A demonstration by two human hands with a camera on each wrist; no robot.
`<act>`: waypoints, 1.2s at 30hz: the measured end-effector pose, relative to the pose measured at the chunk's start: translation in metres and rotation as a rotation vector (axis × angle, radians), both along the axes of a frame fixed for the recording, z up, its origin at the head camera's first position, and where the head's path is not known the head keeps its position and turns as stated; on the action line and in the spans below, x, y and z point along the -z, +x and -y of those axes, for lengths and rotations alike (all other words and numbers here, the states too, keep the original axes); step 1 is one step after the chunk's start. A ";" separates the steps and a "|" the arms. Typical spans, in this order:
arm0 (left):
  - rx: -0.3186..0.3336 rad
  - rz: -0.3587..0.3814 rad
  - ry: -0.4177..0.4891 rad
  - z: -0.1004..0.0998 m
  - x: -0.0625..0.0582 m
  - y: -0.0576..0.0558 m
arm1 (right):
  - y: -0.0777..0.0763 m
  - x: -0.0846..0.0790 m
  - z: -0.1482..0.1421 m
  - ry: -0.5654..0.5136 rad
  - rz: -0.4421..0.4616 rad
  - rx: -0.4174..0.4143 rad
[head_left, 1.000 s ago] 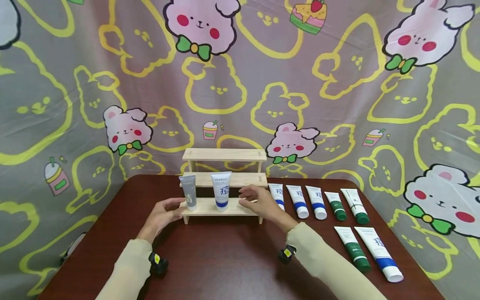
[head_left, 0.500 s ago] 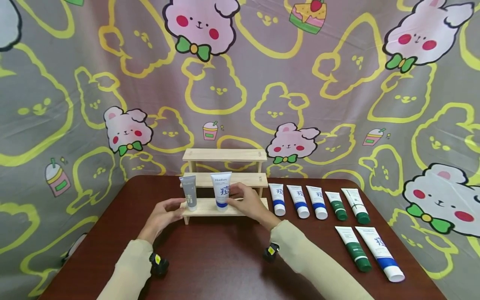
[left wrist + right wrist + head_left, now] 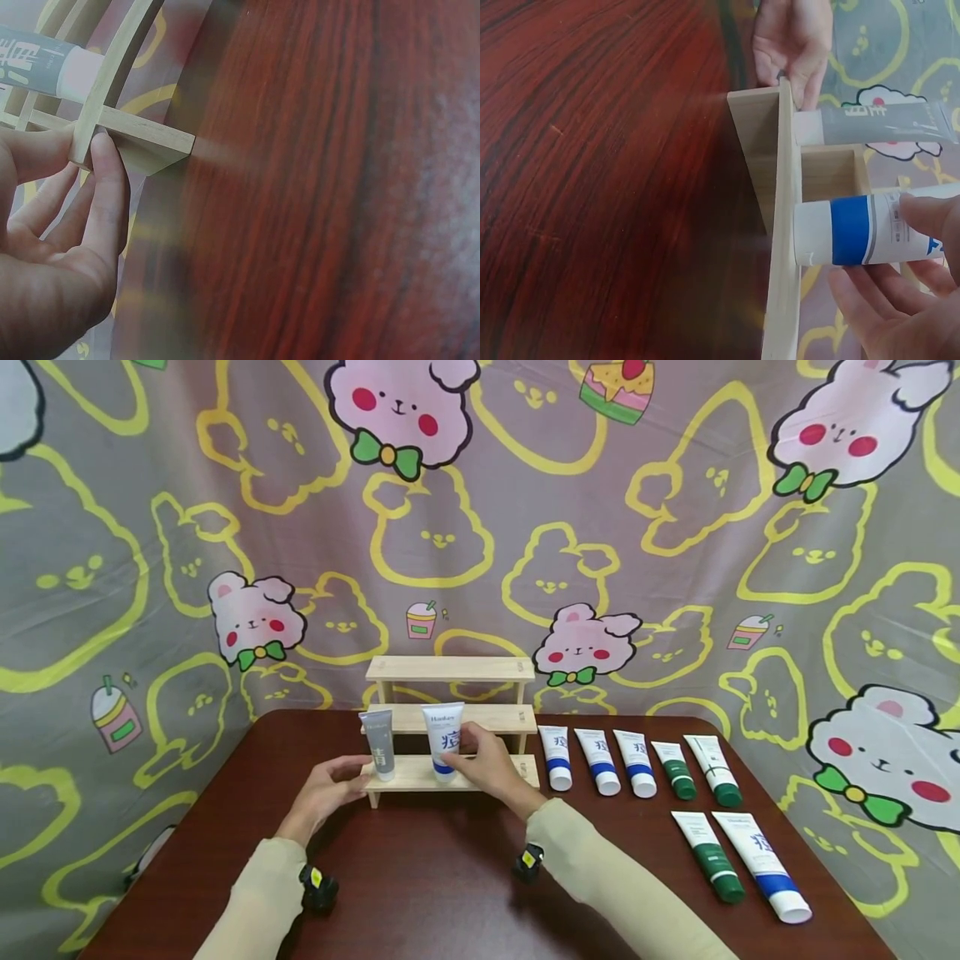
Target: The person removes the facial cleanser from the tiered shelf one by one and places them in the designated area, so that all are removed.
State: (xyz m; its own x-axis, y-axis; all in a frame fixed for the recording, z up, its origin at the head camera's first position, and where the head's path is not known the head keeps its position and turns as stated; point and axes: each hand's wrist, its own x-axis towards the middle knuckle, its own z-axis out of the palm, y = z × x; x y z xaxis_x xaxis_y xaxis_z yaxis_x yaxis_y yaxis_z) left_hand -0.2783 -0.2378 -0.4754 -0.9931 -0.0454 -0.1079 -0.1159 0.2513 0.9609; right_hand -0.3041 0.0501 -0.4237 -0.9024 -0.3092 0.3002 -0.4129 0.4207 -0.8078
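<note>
A three-step wooden display stand (image 3: 450, 669) stands on the table. My left hand (image 3: 327, 789) pinches the left end of its lowest board, thumb above and finger below in the left wrist view. Just beside that hand a grey squeeze tube (image 3: 380, 745) stands upright on its white cap, untouched by the fingers. To its right, near the middle of the same board, is a white squeeze tube with a blue band (image 3: 850, 229), cap down. My right hand (image 3: 491, 767) holds this tube from its right side, thumb in front and fingers behind; the cap meets the board.
Right of the stand lie several white-and-blue tubes (image 3: 597, 762) and green-capped tubes (image 3: 712, 770) in a row. Nearer the front right are another green tube (image 3: 707, 857) and a larger white-and-blue tube (image 3: 761, 864). A patterned curtain (image 3: 480, 527) hangs behind the dark table (image 3: 420, 885).
My right hand has moved left from beside the white-and-blue tube and taken hold of it. The left hand stays at the stand's end, and the tubes stand in nearly the same places.
</note>
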 end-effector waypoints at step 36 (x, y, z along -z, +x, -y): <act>-0.016 0.016 -0.017 0.000 -0.002 0.000 | 0.012 -0.011 -0.022 0.063 -0.049 0.019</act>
State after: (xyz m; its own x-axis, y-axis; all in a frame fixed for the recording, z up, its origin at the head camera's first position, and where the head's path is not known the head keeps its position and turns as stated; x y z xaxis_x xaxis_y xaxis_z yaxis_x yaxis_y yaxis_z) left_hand -0.2782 -0.2375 -0.4735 -0.9905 -0.0629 -0.1225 -0.1349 0.2661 0.9545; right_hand -0.2917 0.0721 -0.4130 -0.8930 -0.3120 0.3245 -0.4427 0.4780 -0.7586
